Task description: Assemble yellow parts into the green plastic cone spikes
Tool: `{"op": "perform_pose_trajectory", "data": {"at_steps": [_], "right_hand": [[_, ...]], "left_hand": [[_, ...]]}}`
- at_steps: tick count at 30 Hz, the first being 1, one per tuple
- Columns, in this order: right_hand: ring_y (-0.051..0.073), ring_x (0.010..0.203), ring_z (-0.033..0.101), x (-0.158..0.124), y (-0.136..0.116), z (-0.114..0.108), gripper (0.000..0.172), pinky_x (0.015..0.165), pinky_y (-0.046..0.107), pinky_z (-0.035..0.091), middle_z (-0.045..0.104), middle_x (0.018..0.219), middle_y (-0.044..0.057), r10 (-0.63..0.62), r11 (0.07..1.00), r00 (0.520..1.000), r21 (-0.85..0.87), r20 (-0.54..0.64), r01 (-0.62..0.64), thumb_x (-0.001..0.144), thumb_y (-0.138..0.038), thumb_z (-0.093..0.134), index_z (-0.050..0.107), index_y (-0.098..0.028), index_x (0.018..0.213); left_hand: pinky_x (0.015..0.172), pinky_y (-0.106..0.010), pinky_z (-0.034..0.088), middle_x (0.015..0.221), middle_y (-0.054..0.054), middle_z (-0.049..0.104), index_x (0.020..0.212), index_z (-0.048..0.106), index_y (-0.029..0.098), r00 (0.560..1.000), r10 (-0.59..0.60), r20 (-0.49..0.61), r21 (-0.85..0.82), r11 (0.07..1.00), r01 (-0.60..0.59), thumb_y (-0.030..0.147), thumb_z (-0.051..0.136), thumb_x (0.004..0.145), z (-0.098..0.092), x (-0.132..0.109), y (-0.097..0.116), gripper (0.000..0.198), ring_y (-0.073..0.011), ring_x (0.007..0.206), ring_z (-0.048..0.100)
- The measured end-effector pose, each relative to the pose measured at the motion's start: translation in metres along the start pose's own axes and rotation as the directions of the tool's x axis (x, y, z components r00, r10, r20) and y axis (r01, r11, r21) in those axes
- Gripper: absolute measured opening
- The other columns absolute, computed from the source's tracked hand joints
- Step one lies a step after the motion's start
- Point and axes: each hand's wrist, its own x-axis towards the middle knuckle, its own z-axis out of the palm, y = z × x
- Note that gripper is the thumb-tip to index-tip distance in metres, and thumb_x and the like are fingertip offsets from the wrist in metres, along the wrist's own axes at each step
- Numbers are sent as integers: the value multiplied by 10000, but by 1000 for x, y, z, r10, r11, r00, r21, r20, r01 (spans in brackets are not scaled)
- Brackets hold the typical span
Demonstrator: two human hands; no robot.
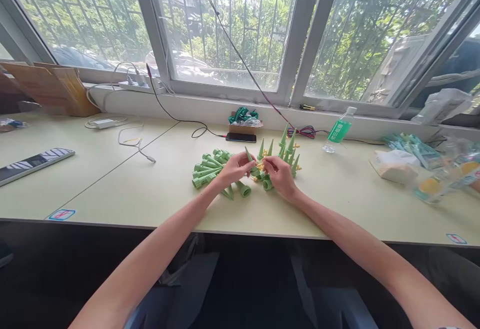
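Observation:
My left hand [237, 167] holds a green cone [249, 155], its pointed tip up, above the table. Close beside it on the right, my right hand [279, 173] has its fingers pinched near small yellow pieces; what they grip is too small to make out. Left of my hands lies a fanned group of green tubes [206, 170]. Several green cones [291, 144] stand upright behind my right hand, with yellow pieces among them. One loose green cone [244, 189] lies in front, its open end toward me.
A black phone [241, 137] lies before a small box [245, 129] at the back. A bottle [338, 130] stands right, near a tissue pack [395, 165] and plastic bags [446, 179]. Cables [137, 144] and a flat device [35, 163] lie left on the table [150, 199].

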Motion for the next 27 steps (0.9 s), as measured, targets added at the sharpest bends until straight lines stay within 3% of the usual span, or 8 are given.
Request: {"op": "perform_pose_trajectory", "data": {"at_steps": [4, 9, 17, 27], "right_hand": [[186, 848, 655, 0, -3, 1, 227, 752, 336, 573, 669, 1004, 84, -23, 1000, 999, 18, 23, 22, 928, -385, 551, 641, -206, 1033], [184, 876, 652, 0, -1, 1, 233, 792, 350, 569, 667, 1045, 84, -29, 1000, 998, 14, 52, 28, 909, -357, 581, 630, -205, 1079], [179, 785, 652, 0, 5, 2, 202, 735, 340, 560, 687, 949, 78, -21, 1000, 998, 10, 52, 21, 892, -361, 599, 649, -187, 984], [169, 716, 623, -1, -2, 2, 210, 695, 310, 521, 677, 827, 46, -11, 1000, 1000, -3, 13, 11, 886, -387, 593, 647, -185, 896]], "left_hand": [[518, -229, 480, 713, -12, 585, 903, 609, 152, 998, -15, -63, -41, 999, 12, 433, 692, 784, 0, 0, 4, 316, -95, 561, 530], [523, -229, 471, 698, -7, 585, 900, 603, 150, 998, -26, -63, -57, 998, 23, 425, 695, 783, 0, 0, 5, 313, -90, 548, 521], [500, -225, 453, 684, -2, 578, 910, 593, 156, 1000, 19, -5, 40, 999, -19, 413, 660, 822, -1, 0, -2, 280, -89, 512, 527], [559, -222, 486, 764, -29, 609, 881, 629, 132, 998, 64, 20, 106, 992, -66, 433, 657, 823, 5, -5, 8, 308, -99, 595, 568]]}}
